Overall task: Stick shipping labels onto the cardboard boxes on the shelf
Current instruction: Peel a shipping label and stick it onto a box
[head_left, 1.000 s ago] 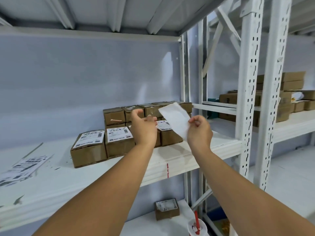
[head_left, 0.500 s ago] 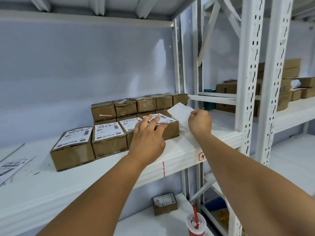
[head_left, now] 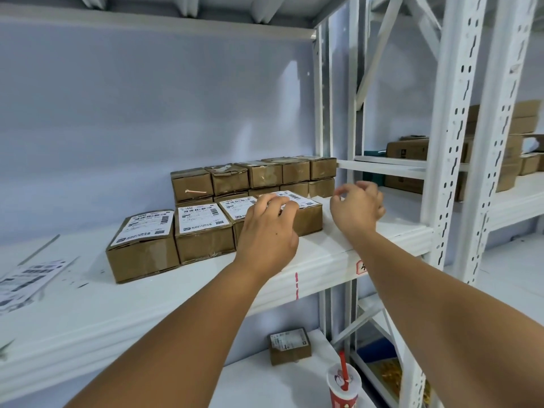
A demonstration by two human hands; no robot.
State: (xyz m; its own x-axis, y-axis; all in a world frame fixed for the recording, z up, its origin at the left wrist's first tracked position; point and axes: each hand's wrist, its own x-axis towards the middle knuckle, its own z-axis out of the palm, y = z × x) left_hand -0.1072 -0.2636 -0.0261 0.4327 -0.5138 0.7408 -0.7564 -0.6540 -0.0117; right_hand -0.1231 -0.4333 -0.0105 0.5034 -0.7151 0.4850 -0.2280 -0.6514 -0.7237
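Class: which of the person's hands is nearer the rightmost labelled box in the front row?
Left. The left hand lies on top of the rightmost labelled box, fingers on its label; the right hand hovers apart, to its right.

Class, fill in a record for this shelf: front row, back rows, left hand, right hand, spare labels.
Front row: four labelled boxes
Back rows: stacked boxes, no labels visible
Left hand: fingers press the label on the rightmost front box
Right hand: loosely curled, holds nothing
Spare labels: lying at the shelf's left end
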